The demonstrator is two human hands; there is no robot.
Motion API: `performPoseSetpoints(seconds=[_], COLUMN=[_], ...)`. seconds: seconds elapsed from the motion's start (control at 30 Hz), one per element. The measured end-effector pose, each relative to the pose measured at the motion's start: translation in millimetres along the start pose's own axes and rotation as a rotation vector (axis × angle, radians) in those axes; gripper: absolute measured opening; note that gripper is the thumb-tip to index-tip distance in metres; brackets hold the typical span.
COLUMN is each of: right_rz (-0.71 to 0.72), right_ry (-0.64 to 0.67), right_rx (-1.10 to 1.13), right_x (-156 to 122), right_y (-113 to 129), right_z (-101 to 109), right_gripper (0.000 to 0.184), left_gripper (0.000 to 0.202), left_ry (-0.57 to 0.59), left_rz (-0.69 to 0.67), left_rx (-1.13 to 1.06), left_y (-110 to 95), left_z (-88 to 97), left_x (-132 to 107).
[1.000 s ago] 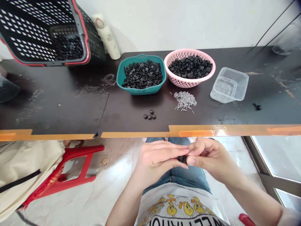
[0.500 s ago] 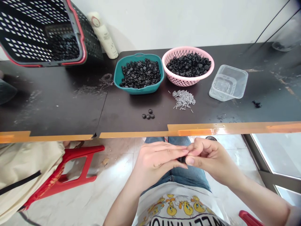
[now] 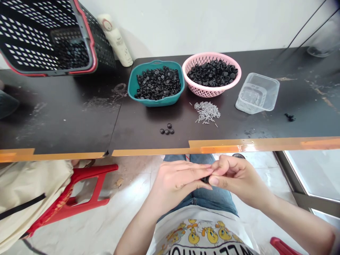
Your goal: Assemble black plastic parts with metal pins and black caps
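the left hand (image 3: 176, 177) curls fingers and thumb around a small black part (image 3: 205, 179), and the right hand (image 3: 233, 180) pinches its exposed end, probably so close because the piece is tiny; the rest is hidden. both meet above the jeans (image 3: 209, 199), just off the taped edge (image 3: 151, 152). beyond, four black discs (image 3: 167, 131) sit grouped left of the pin pile (image 3: 207, 112), with the teal basin (image 3: 159, 103) and pink basket (image 3: 207, 92) behind, likely for short reaches.
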State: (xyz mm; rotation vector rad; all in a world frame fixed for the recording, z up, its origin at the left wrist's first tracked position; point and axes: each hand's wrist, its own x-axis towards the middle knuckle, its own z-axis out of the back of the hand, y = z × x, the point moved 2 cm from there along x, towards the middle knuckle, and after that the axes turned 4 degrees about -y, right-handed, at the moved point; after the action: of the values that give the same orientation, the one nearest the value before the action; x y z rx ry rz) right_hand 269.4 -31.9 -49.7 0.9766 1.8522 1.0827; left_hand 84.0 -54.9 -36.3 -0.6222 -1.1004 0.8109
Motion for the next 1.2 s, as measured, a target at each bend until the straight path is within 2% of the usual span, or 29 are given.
performPoseSetpoints(seconds=[0.27, 0.43, 0.67, 0.8, 0.97, 1.1, 1.2], right_rz=[0.169, 0.208, 0.262, 0.255, 0.167, 0.143, 0.082], right_ry=[0.02, 0.041, 0.059, 0.042, -0.027, -0.108, -0.111], right_rx=[0.057, 0.106, 0.124, 0.139, 0.172, 0.13, 0.123], right_x=[1, 3, 4, 4, 7, 9, 10], right_y=[-13, -25, -36, -39, -42, -43, -41], right_z=[2, 2, 5, 5, 2, 4, 8], right_gripper=[0.022, 0.021, 0.023, 0.029, 0.04, 0.042, 0.037], left_gripper=[0.025, 0.021, 0.022, 0.028, 0.027, 0.027, 0.023], left_ry=[0.0, 0.012, -0.003, -0.007, -0.034, -0.085, -0.09], left_rz=[0.001, 0.0, 0.042, 0.031, -0.004, -0.019, -0.021], left_rx=[-0.045, -0.014, -0.09, -0.107, -0.13, -0.094, -0.055], left_y=[-1, -1, 5, 6, 7, 7, 7], left_z=[-1.6, -1.0, -6.3, -7.8, -10.2, -11.4, -11.2], left_x=[2, 2, 2, 4, 7, 6, 5])
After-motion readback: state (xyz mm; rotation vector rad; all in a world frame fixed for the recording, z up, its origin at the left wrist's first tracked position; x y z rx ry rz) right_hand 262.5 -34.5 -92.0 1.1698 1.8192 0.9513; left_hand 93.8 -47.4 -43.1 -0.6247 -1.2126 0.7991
